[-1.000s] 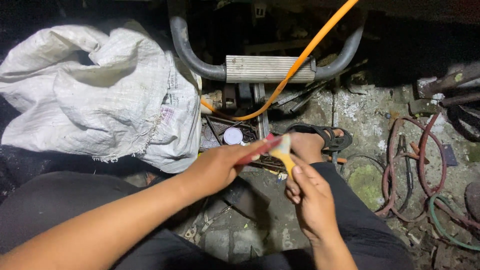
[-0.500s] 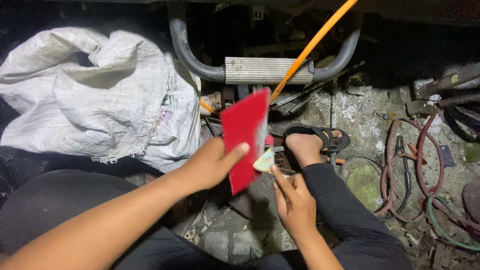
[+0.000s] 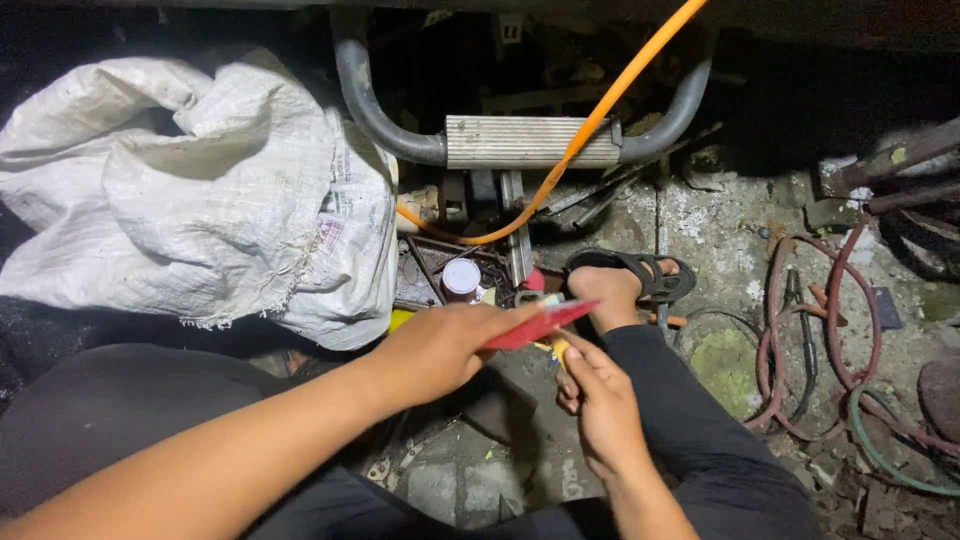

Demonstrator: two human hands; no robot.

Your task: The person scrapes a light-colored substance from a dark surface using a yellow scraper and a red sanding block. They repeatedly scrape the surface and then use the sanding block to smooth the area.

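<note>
My left hand (image 3: pixel 440 350) pinches 1 flat red card (image 3: pixel 545 322), nearly edge-on; my right hand (image 3: pixel 600 400), just below the card, pinches 1 small yellow piece (image 3: pixel 560 348).

Probably a repair workshop; coiled hoses (image 3: pixel 810 340), grimy floor (image 3: pixel 700 220).

The red card (image 3: pixel 545 323) looks like thin, smooth, matt paper or plastic. The white sack (image 3: pixel 200 190) is coarse woven plastic cloth, frayed at its edge. The footstep (image 3: pixel 525 142) is ribbed bare metal on a dull grey tube. The orange hose (image 3: pixel 600 110) is smooth, slightly glossy plastic. The floor (image 3: pixel 700 215) is rough, stained concrete.
</note>
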